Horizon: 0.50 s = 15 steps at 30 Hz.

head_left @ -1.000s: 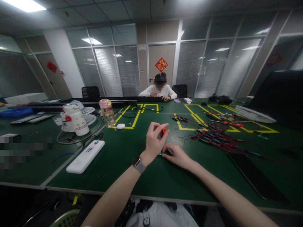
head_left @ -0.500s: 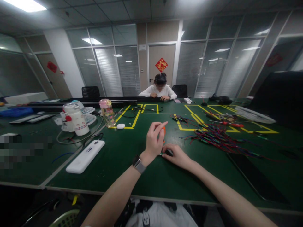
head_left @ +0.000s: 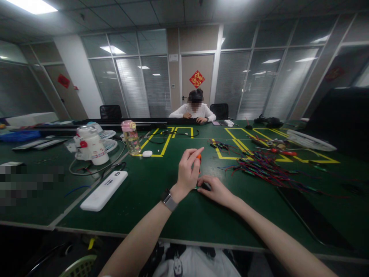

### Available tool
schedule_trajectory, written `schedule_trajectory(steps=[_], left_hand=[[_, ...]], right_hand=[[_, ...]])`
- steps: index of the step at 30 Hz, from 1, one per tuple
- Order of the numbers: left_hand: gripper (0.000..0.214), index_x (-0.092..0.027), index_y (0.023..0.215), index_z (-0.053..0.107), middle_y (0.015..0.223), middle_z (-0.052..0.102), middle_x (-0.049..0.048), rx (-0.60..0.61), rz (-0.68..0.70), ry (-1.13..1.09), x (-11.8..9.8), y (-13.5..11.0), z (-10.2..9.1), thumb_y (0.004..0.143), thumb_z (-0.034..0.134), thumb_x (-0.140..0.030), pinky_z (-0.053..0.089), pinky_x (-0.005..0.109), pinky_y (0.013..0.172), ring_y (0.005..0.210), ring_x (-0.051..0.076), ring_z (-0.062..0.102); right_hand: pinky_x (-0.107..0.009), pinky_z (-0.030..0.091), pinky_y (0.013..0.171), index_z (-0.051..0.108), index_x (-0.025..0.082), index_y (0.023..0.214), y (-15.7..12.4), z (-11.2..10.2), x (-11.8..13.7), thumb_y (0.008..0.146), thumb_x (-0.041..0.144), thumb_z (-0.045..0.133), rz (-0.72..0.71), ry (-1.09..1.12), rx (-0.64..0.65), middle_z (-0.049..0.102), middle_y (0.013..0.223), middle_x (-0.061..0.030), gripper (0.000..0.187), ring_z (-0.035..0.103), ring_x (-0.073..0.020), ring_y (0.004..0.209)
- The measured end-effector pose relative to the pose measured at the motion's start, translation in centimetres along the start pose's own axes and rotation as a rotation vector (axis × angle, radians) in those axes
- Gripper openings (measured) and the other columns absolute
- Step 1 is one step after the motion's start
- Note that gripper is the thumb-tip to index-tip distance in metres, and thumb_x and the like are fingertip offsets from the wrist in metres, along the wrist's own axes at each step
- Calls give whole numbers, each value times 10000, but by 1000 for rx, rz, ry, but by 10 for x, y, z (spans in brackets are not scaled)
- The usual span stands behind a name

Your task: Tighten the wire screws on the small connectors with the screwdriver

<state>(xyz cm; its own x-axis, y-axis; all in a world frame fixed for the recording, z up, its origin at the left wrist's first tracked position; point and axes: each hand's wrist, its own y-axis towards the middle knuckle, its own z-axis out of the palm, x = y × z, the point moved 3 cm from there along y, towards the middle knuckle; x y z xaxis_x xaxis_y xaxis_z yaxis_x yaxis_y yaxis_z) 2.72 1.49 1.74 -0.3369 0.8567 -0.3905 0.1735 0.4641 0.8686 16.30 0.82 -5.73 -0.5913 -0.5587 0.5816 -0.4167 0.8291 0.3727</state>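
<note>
My left hand (head_left: 188, 172), with a watch (head_left: 168, 199) on the wrist, is raised over the table in front of me. Its fingers close around an upright tool with an orange handle (head_left: 199, 157); the fingers cover most of it, so its kind is hidden. Just below and to the right, my right hand (head_left: 216, 190) rests low on the green table (head_left: 161, 219). It pinches a small green circuit board (head_left: 197, 187) against the tabletop, and something black (head_left: 206, 186) shows under its fingers.
Right of my hands lies a heap of red and black wires with small boards (head_left: 265, 167), near a dark flat panel (head_left: 311, 215). At left are a white power bank (head_left: 104, 191), a white bottle (head_left: 93, 148) and a pink-lidded bottle (head_left: 131, 139). Another person (head_left: 195, 109) sits opposite.
Both hands keep their places. The orange handle has shifted very slightly between my left fingers, showing a little differently.
</note>
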Motion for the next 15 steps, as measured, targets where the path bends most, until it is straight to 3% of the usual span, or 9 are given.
schedule_trajectory(steps=[5, 9, 15], left_hand=[[296, -202, 1200, 579, 1027, 615, 69, -30, 19, -11, 1, 1, 2, 937, 444, -193, 488, 314, 849, 955, 165, 581], [235, -225, 1091, 649, 905, 518, 31, -82, 22, 83, 0, 1, 3, 876, 585, -293, 493, 281, 762, 828, 142, 547], [307, -198, 1169, 591, 1081, 564, 77, 13, 1, -20, -1, 0, 1, 955, 371, -189, 474, 314, 873, 1005, 168, 558]], right_hand=[[-306, 471, 774, 621, 180, 814, 0, 0, 0, 772, 148, 639, 2, -3, -4, 663, 883, -37, 56, 609, -194, 839], [-306, 472, 765, 621, 177, 809, 0, -1, 2, 767, 142, 639, 13, -12, -4, 660, 869, -37, 58, 606, -192, 820], [-304, 470, 767, 626, 178, 820, 0, -1, 3, 769, 137, 636, 3, -26, 3, 661, 876, -38, 65, 606, -195, 829]])
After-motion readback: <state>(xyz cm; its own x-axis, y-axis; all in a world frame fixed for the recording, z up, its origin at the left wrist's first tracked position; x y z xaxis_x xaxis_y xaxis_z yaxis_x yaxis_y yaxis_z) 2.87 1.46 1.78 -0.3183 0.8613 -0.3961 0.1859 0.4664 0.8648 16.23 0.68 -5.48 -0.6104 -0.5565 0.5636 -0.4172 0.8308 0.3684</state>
